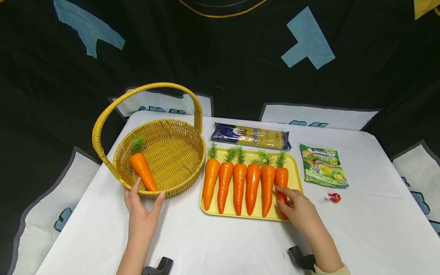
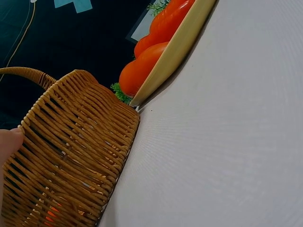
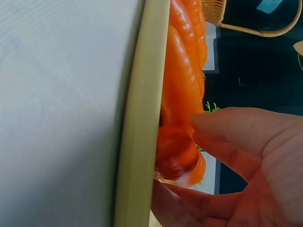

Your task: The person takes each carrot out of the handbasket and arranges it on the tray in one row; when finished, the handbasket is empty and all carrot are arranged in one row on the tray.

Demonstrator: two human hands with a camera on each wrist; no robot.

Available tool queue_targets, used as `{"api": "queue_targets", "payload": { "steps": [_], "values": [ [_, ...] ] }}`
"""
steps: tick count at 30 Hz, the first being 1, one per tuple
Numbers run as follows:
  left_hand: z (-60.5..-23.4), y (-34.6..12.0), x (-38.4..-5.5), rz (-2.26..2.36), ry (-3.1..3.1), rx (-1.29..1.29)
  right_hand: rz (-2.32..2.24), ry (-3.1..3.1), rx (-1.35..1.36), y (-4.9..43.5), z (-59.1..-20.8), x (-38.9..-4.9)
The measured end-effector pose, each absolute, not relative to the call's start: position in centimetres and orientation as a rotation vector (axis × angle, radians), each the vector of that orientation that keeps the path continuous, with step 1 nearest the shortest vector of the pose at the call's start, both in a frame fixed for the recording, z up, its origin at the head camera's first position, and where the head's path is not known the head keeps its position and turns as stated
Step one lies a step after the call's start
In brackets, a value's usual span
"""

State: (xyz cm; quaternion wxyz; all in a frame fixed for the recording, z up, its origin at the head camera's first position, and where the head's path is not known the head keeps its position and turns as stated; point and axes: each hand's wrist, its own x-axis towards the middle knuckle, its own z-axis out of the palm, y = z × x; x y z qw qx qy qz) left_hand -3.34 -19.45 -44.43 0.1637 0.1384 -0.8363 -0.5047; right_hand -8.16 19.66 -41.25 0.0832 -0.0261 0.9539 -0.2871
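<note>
Beside the left front of the yellow wicker basket, my left hand has a finger over the rim and the thumb against it. One carrot with a green tuft lies inside the basket. Several orange carrots lie in a row on a pale yellow tray, leafy ends away from me. At the row's right end, my right hand has its thumb and fingers around the lower part of the rightmost carrot, partly hiding it. That carrot's red-orange tip shows between thumb and fingers in the right wrist view.
Behind the tray lies a long blue and yellow packet. To its right are a green and yellow packet and a red-wrapped lollipop. The basket's tall handle arches upward. Everything stands on a white-covered table before a dark curtain.
</note>
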Motion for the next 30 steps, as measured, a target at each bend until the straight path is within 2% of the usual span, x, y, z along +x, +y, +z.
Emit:
{"api": "queue_targets", "payload": {
  "steps": [11, 17, 30],
  "values": [
    [-44.4, -19.4, -3.2, -1.441, -2.381, 0.389, -0.912, 2.931, -0.086, 19.5, -40.6, -7.8],
    [-44.4, -19.5, -3.3, -1.439, -2.383, 0.392, -1.030, 2.963, -0.202, 18.6, -39.8, -8.3],
    [-44.3, -19.5, -3.2, -1.443, -2.393, 0.403, -1.253, 2.798, -0.531, 12.1, -37.8, -10.4]
  ]
}}
